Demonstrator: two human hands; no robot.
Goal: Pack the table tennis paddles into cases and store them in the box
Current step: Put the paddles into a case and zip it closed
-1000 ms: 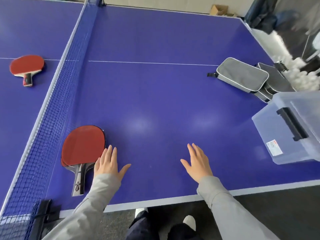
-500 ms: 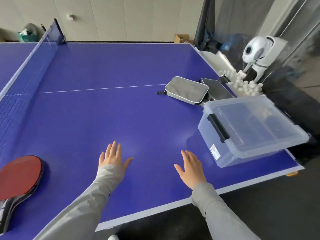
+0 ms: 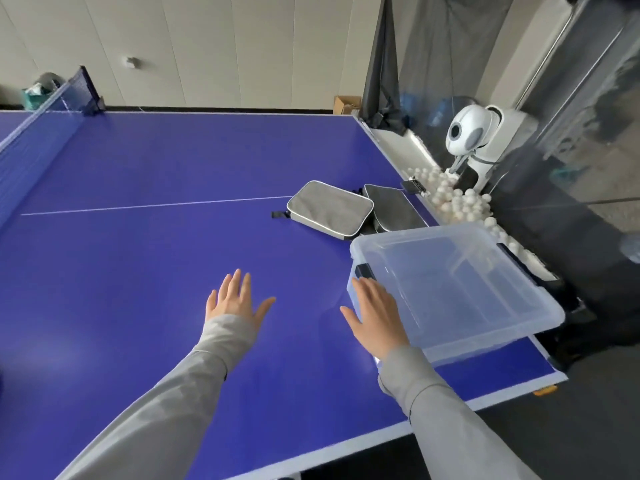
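Cases (image 3: 329, 208) lie right of centre, beyond your flat, empty hands: left hand (image 3: 232, 299) over table (image 3: 138, 271), right hand (image 3: 375, 315) against clear box (image 3: 485, 317).

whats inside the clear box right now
The box looks empty: no paddles or cases in it, only the blue table showing through its walls. The right hand hides its near left corner.

Table tennis training room, probably: blue table (image 3: 138, 254), net (image 3: 41, 133), ball machine (image 3: 471, 133), scattered balls (image 3: 457, 199).
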